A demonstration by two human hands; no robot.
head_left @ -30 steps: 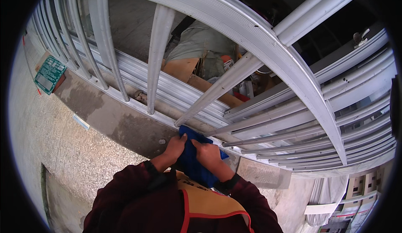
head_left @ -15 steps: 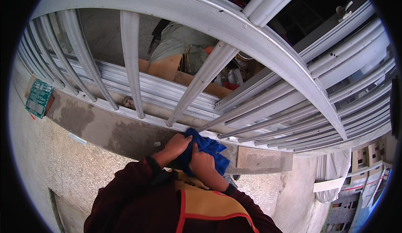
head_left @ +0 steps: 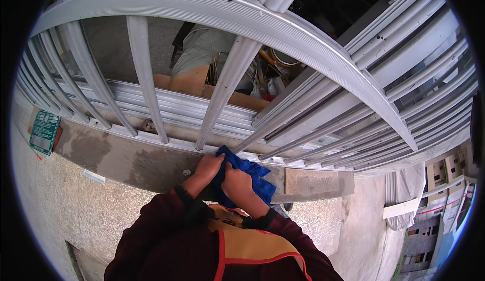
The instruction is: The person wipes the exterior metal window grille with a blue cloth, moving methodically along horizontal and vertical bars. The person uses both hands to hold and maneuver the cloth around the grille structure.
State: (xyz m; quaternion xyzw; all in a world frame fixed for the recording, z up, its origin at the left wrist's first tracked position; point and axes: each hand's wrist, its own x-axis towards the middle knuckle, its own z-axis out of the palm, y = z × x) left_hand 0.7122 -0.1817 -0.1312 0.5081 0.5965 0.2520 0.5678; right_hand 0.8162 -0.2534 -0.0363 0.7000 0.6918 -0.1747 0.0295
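A crumpled blue cloth (head_left: pixel 258 182) is bunched between my two hands, against the lower rail of a silver metal window grille (head_left: pixel 212 99). My left hand (head_left: pixel 208 169) pinches the cloth's upper left edge near the foot of one bar. Close beside it, my right hand (head_left: pixel 237 185) is closed on the middle of the cloth, its thumb side toward the rail. Loose folds spread out to the right and hang below. The fingertips of both hands are partly hidden by the cloth.
The grey ledge (head_left: pixel 151 162) under the grille has dark damp patches. A green printed plate (head_left: pixel 45 132) stands at its left end; a flat tile (head_left: pixel 311 181) lies on its right part. Behind the bars are cardboard (head_left: pixel 190 79) and a grey-green cover (head_left: pixel 202 48). A draped white sheet (head_left: pixel 405 195) hangs farther right.
The view has shifted a little, so the grille sits slightly left and lower bars appear higher. Both hands keep hold of the cloth, which stays at the rail with its folds slightly changed.
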